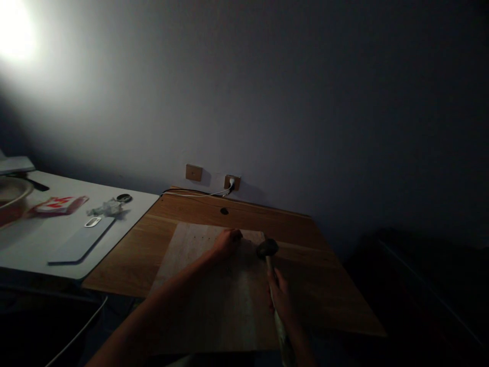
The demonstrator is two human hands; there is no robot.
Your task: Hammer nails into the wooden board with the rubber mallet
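My right hand is wrapped round the pale handle of a hammer, whose dark head is raised near the right edge of a wooden board. Near the board's far edge, my left hand is closed with its fingers pinched together. What sits between those fingers is too small and dark to make out. Several small dark spots show on the board to the left of that hand. The board lies flat on a brown wooden table.
A white table adjoins on the left, bearing a flat scale, a red-and-white packet, crumpled plastic and a bowl. Behind, a white cable runs to a wall socket. The right side is dark.
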